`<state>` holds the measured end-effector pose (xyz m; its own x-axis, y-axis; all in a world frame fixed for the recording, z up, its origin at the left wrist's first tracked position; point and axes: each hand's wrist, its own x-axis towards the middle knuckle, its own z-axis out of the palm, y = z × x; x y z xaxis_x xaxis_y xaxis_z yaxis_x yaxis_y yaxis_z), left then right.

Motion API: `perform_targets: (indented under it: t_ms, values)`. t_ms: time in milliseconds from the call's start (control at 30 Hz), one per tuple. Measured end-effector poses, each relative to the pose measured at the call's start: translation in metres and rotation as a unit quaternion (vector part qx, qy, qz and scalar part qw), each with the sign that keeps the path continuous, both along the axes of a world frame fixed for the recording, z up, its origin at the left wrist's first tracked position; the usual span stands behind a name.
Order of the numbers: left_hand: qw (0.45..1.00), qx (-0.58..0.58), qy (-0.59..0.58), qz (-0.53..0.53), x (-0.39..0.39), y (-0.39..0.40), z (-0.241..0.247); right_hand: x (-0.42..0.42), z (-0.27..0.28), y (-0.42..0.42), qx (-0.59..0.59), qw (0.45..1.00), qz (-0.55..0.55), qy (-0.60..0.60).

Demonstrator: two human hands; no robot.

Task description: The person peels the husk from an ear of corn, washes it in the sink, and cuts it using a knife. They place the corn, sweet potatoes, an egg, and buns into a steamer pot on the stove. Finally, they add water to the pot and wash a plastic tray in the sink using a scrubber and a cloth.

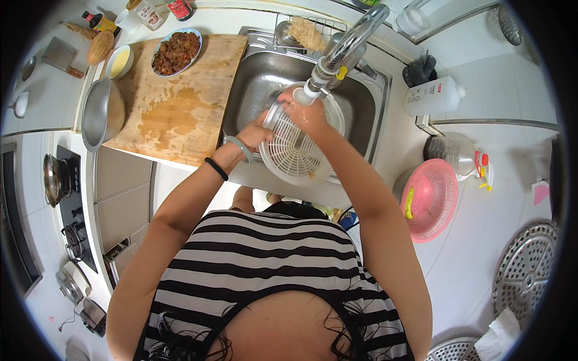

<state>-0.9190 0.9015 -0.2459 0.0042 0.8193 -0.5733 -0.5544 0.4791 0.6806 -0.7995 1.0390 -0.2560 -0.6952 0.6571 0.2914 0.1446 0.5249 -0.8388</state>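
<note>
A white slotted plastic colander [301, 165] is tilted over the near edge of the stainless steel sink [253, 72]. My left hand [255, 133] grips its left rim, thumb on the slotted side. At the colander's far side, below the chrome tap [368, 27], my right hand [303, 110] is wet and partly covered by the white spout end [305, 95]. Something dark and blurred shows at its fingertips; whether I hold it cannot be told. Water splashes on the sink floor beside these fingers.
Left of the sink lies a wet wooden cutting board [180, 113] with a plate of dark cooked food [177, 52], a bowl of yellow liquid [120, 63] and a metal bowl [103, 115]. A wire rack [311, 22] holds a loofah-like scrubber. A pink basket [433, 203] is at right.
</note>
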Motion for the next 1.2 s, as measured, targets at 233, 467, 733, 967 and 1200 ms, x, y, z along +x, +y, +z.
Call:
perform_targets:
  t_ms: [233,467,733,967,1200]
  values:
    - [0.999,0.015,0.032,0.011,-0.001,-0.011,0.0,-0.005,0.01,0.003,0.077,0.996,0.04,-0.027]
    - [0.995,0.039,0.07,0.052,0.003,-0.013,-0.009,0.016,-0.043,0.068,0.116,0.939,-0.156,-0.285]
    - [0.976,0.105,0.086,0.173,0.015,-0.004,-0.045,0.058,0.002,0.078,-0.501,0.823,-0.074,-0.258]
    - [0.995,-0.013,0.081,0.057,-0.003,0.006,-0.013,0.058,-0.014,0.105,-0.051,0.914,0.047,-0.4]
    - [0.993,0.065,0.099,-0.008,-0.022,0.022,-0.018,0.017,0.022,0.056,0.077,0.934,-0.13,-0.325]
